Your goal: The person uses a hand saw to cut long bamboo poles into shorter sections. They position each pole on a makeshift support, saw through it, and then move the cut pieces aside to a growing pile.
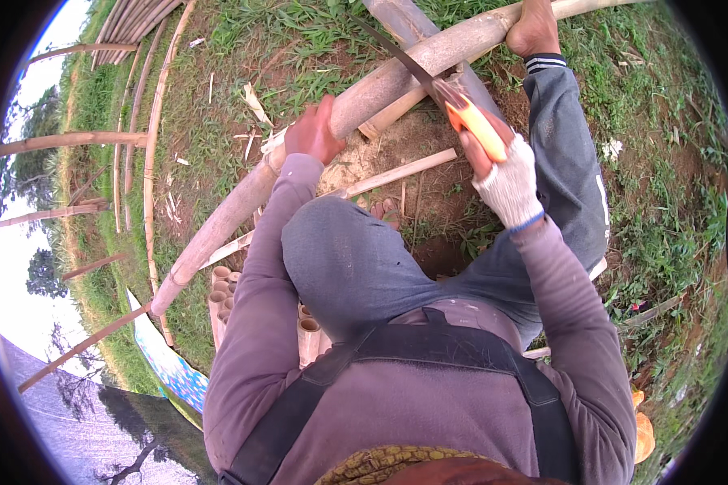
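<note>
In the head view, the left hand point(314, 133), bare, is clamped over a long thick bamboo pole point(380, 85) just left of the frame's centre, pressing it down. The pole runs from the lower left, near a patterned sheet point(166, 364), up to the top right, where a bare foot point(534, 28) stands on it. The right hand point(505, 174), in a white knit glove, grips the orange handle of a hand saw point(461, 113); the thin dark blade slants toward the top centre and crosses the pole right of the left hand. Pale sawdust point(356, 166) lies on the soil just below the pole. A second, thinner bamboo pole point(392, 174) lies below it. Short cut bamboo sections point(307, 335) stand bunched at lower centre, beside the person's raised knee. More long poles point(141, 97) lie on the grass at upper left.
</note>
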Motion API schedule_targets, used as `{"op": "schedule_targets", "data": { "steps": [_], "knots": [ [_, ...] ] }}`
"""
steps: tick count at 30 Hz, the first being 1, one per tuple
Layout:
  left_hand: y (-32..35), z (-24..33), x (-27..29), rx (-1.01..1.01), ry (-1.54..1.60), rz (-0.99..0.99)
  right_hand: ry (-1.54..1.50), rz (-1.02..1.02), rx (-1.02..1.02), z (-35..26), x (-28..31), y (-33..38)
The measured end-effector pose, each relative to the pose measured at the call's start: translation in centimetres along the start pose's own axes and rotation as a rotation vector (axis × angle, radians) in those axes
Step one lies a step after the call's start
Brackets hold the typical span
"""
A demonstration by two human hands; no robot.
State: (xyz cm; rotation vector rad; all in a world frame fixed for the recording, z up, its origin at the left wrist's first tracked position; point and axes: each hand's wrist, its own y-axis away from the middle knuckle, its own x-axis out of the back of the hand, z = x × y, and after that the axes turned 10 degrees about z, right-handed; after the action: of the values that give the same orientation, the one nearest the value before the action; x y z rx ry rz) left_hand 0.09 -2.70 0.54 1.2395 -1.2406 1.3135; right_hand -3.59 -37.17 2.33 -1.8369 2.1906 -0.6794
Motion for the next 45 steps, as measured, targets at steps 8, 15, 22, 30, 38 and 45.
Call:
{"op": "schedule_targets", "data": {
  "steps": [8, 15, 22, 30, 38, 45],
  "knots": [
    [0.2, 0.4, -0.5, 0.027, 0.026, -0.018, 0.017, -0.031, -0.217, -0.1, 4.6, 5.2],
    [1.4, 0.4, -0.2, 0.013, 0.009, -0.028, 0.142, -0.090, -0.078, 1.0, -2.8, -3.2],
    [0.1, 0.3, -1.0, 0.063, 0.017, -0.074, 0.112, 0.025, -0.057, 1.9, -3.8, -3.7],
    [0.9, -0.1, -0.3, 0.053, 0.021, -0.073, 0.282, -0.051, -0.008, -3.3, -0.9, -1.9],
    [0.5, -0.4, -0.2, 0.068, 0.045, -0.119, -0.052, -0.026, -0.410, -3.6, 3.9, 3.2],
    [0.6, 0.1, 0.3, 0.031, 0.061, -0.144, 0.279, -0.070, -0.037, -0.3, -4.7, -4.7]
  ]
}}
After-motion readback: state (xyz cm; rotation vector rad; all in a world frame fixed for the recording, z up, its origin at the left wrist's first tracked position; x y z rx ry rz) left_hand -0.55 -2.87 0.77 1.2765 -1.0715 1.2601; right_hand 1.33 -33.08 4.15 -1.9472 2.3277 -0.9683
